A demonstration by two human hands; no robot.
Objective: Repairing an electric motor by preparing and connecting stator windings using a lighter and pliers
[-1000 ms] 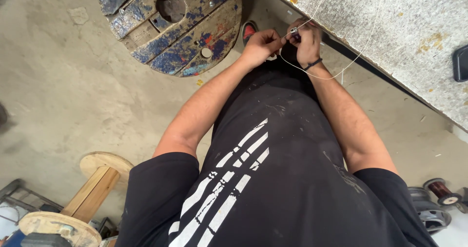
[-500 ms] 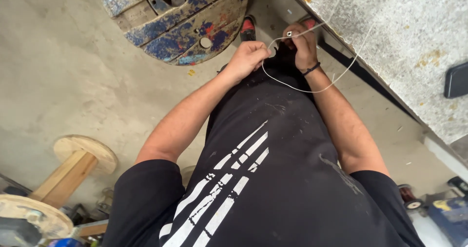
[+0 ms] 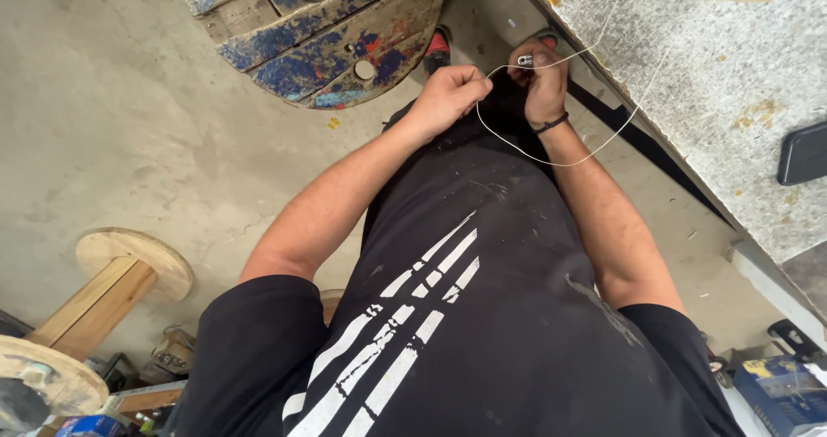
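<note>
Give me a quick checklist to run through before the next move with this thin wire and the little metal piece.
1. Left hand pinches the thin wire: ok.
2. Right hand holds the small metal piece: ok.
3. Wire threaded through the piece: cannot tell.
4. Wire loop hangs free of the wristband: ok.
5. Wire runs untangled up over the stone counter: ok.
6. Painted wooden reel clear of the hands: ok.

A thin white wire (image 3: 551, 157) hangs in a slack loop in the upper middle of the frame, both ends rising to a small silver metal fitting (image 3: 525, 60). From the fitting, strands run up and right across the speckled grey worktop (image 3: 706, 84) toward the frame's top edge.
</note>
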